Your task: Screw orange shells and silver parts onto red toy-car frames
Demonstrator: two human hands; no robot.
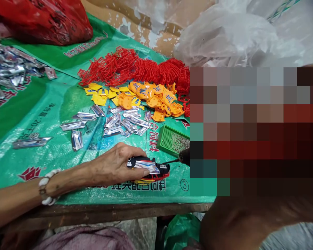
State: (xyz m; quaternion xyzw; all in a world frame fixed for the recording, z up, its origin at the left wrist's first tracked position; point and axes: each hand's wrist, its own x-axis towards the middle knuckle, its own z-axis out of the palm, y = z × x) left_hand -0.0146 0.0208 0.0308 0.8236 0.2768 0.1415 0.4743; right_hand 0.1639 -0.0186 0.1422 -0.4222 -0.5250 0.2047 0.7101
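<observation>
My left hand is closed around a black plastic toy part with white letters, pressing it down on the green sheet. On top of this part lies a silver plate with blue stripes, under my thumb and fingers. Red and yellow pieces show along its lower edge. From the right, the thin dark shaft of a screwdriver reaches to the black part's right end. A pixelated block hides the rest of the tool and my right hand, so its fingers cannot be seen. Just behind stands a green tray of tiny screws.
Loose silver plates lie behind my left hand. Beyond them are yellow pieces, orange pieces and a heap of red frames. More silver pieces and a red bag are at left. The wooden table edge runs in front.
</observation>
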